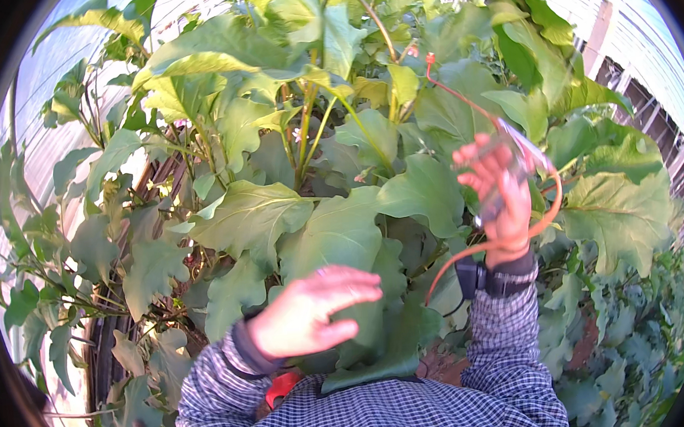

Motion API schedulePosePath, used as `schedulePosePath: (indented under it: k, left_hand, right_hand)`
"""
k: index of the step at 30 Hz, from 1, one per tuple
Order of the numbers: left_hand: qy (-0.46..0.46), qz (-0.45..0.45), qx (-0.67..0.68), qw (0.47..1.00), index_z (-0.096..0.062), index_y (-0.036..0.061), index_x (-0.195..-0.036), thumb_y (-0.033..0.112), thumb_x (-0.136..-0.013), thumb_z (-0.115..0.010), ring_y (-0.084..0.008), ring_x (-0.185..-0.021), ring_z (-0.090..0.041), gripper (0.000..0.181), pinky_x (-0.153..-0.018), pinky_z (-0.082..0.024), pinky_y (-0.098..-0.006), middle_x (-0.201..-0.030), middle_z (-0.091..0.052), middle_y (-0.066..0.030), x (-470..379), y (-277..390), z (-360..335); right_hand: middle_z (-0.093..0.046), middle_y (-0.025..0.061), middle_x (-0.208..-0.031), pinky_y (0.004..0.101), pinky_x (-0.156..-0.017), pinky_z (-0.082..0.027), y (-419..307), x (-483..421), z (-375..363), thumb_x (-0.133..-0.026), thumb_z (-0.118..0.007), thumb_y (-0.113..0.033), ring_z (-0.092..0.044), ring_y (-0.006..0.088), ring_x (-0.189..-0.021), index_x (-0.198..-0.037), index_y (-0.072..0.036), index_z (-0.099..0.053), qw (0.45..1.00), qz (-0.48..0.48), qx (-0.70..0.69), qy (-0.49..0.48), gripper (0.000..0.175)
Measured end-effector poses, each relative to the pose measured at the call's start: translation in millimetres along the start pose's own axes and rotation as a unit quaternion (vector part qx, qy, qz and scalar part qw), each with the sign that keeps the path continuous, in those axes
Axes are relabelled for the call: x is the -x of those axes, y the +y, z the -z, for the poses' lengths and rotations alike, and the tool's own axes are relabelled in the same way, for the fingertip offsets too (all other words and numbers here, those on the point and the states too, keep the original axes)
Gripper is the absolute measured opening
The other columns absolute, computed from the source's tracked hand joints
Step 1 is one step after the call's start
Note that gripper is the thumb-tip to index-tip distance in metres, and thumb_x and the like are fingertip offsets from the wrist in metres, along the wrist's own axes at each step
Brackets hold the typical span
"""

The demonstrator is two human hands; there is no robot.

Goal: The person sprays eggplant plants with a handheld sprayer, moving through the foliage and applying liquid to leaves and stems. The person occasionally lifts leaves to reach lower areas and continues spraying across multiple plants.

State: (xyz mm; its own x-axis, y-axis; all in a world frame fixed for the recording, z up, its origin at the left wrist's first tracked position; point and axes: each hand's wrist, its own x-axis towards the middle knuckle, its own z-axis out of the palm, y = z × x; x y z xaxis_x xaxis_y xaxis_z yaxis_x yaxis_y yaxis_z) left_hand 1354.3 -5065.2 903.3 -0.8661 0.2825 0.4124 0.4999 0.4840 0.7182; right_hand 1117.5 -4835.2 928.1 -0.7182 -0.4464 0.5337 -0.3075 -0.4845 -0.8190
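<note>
My right hand [504, 196], blurred, is around a small handheld device [493, 206] with a dark body and a pale front. A thin bent red tube [458, 95] with a small red tip runs from it up among the eggplant leaves. From the device, an orange hose [555, 201] curves past my wrist and down to the left. My left hand [313, 311] hovers over a broad eggplant leaf [334, 235], thumb apart from the fingers, with nothing visible in it. Whether it touches the leaf cannot be told.
Dense eggplant plants [247, 214] surround me, with a pale flower [296, 134] between the stems. Plastic greenhouse film [31, 110] stands at left. A post [598, 38] and a wall are at far right. A red object [281, 386] shows by my left sleeve.
</note>
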Motion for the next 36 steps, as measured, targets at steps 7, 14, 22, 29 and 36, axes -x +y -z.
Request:
schedulePosePath:
  k: [7,14,22,29,36]
  left_hand:
    - [0.083,-0.117,-0.227,0.963,-0.069,-0.0001,-0.114,0.008,-0.086,-0.061,-0.0242,-0.106,-0.067,0.030,-0.093,-0.052,-0.0362,-0.109,-0.072,-0.0124,-133.6,36.1,70.8]
    - [-0.097,-0.138,-0.447,0.878,-0.067,0.0087,-0.117,-0.005,-0.072,-0.067,-0.0326,-0.117,-0.059,0.047,-0.100,-0.049,-0.0418,-0.125,-0.064,-0.0123,-229.5,-48.0,11.3]
    - [-0.075,-0.151,-0.537,0.827,-0.069,0.0141,-0.094,0.012,-0.082,-0.062,-0.0232,-0.112,-0.061,0.014,-0.093,-0.050,-0.0354,-0.112,-0.067,-0.0018,-228.0,-107.0,-11.1]
    - [-0.018,-0.076,-0.315,0.946,-0.068,0.0105,-0.087,0.000,-0.072,-0.071,-0.0284,-0.097,-0.067,0.019,-0.083,-0.055,-0.0373,-0.103,-0.071,-0.0038,-224.0,-121.7,-9.3]
    - [-0.003,0.001,-0.195,0.981,-0.070,0.0064,-0.087,-0.008,-0.075,-0.069,-0.0218,-0.093,-0.069,0.019,-0.085,-0.055,-0.0348,-0.104,-0.072,-0.0094,-217.5,-125.6,-11.2]
  right_hand:
    - [-0.064,0.0184,-0.121,0.0391,-0.092,-0.053,48.9,118.7,25.9,-0.090,-0.064,-0.031,-0.064,0.0317,-0.113,-0.138,0.003,-0.046,0.975,-0.132,-0.116,0.134,0.062]
    - [-0.064,0.0176,-0.121,0.0364,-0.087,-0.053,61.2,166.9,28.5,-0.090,-0.062,-0.033,-0.064,0.0300,-0.113,-0.140,0.003,-0.046,0.955,-0.226,-0.157,0.114,0.064]
    - [-0.065,0.0167,-0.119,0.0338,-0.089,-0.049,52.9,160.8,34.7,-0.085,-0.063,-0.035,-0.063,0.0264,-0.113,-0.138,0.004,-0.046,0.980,-0.166,-0.082,0.067,0.068]
    - [-0.065,0.0131,-0.114,0.0324,-0.090,-0.048,52.8,154.2,31.5,-0.086,-0.070,-0.020,-0.061,0.0203,-0.107,-0.139,0.003,-0.047,0.978,-0.135,-0.144,0.060,0.062]
    - [-0.063,0.0127,-0.120,0.0333,-0.090,-0.049,59.8,152.3,33.8,-0.086,-0.068,-0.020,-0.062,0.0225,-0.112,-0.142,0.003,-0.044,0.979,-0.138,-0.144,0.052,0.066]
